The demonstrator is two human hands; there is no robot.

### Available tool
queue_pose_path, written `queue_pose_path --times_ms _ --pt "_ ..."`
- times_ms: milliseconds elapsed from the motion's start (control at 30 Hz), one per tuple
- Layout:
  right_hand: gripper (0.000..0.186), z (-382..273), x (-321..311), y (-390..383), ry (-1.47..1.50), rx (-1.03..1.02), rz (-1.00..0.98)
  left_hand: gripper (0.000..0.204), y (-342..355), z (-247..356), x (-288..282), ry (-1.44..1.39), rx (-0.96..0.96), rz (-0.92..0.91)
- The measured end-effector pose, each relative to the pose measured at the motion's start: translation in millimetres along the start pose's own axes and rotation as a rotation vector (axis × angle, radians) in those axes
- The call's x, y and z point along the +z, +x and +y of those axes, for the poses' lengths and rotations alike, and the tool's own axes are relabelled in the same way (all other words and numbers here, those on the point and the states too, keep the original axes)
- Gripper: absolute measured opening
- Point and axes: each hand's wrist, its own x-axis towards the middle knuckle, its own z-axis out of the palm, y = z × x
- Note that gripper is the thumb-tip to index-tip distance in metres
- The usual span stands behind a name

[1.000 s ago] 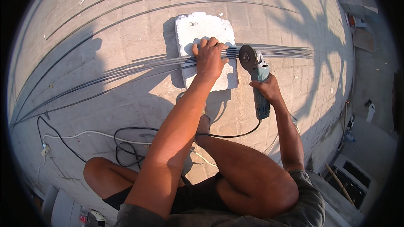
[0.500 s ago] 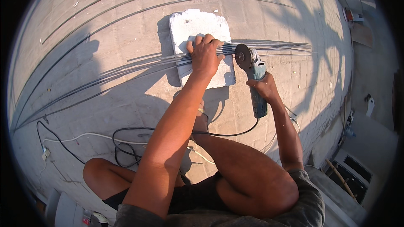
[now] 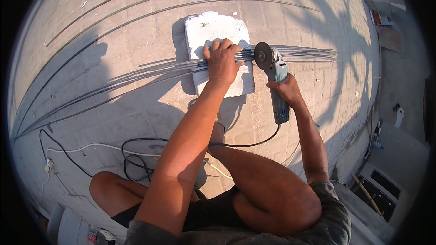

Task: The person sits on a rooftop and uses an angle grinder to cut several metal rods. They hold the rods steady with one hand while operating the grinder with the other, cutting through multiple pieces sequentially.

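A bundle of thin steel rods (image 3: 150, 71) lies across a rough white block (image 3: 218, 23) on the ground. My left hand (image 3: 222, 61) is closed over the rods on top of the block and presses them down; its palm side is hidden. In my right hand (image 3: 285, 87) is an angle grinder (image 3: 279, 94), gripped round its blue-green body. The grinder's dark cutting disc (image 3: 263, 56) stands upright over the rods, just past the block's right edge. Whether the disc touches the rods, I cannot tell.
Several long rods (image 3: 200, 2) lie curved across the paved floor beyond the block. A black power cord (image 3: 247, 145) runs from the grinder past my legs. A white cable (image 3: 97, 145) and a plug connector (image 3: 49, 166) lie at the left.
The grinder has shifted slightly upward and its disc has turned a little more face-on. My left hand still presses the rods on the block.
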Motion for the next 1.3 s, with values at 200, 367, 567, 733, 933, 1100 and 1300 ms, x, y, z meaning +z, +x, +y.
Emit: queue_pose_path --times_ms 200,367,567,733,933,1100,1300 --pt "0.044 -1.8 -1.6 11.3 0.045 -0.044 -0.032 0.043 -0.1 1.1 -1.2 -0.041 -0.013 -0.013" --pt "0.042 -2.7 -0.2 12.2 0.034 -0.029 -0.042 0.043 -0.3 0.1 -0.3 -0.03 -0.012 -0.002" --pt "0.039 -8.8 -0.6 10.1 0.037 -0.047 -0.027 0.042 -0.3 1.4 -0.3 -0.028 -0.017 -0.007" --pt "0.04 -4.4 -2.2 15.4 0.033 -0.074 -0.037 0.041 -0.3 2.4 -0.4 -0.021 -0.016 -0.012" --pt "0.04 -7.2 -1.5 14.9 0.038 -0.061 -0.04 0.041 -0.5 2.5 -1.9 -0.009 -0.016 -0.017" --pt "0.041 -6.0 -2.0 16.5 0.038 -0.053 -0.04 0.041 -1.1 1.6 -0.7 -0.012 -0.012 -0.018" --pt "0.039 -6.8 -1.5 17.5 0.043 -0.037 -0.041 0.04 -0.9 2.4 -0.3 -0.023 -0.018 -0.004"
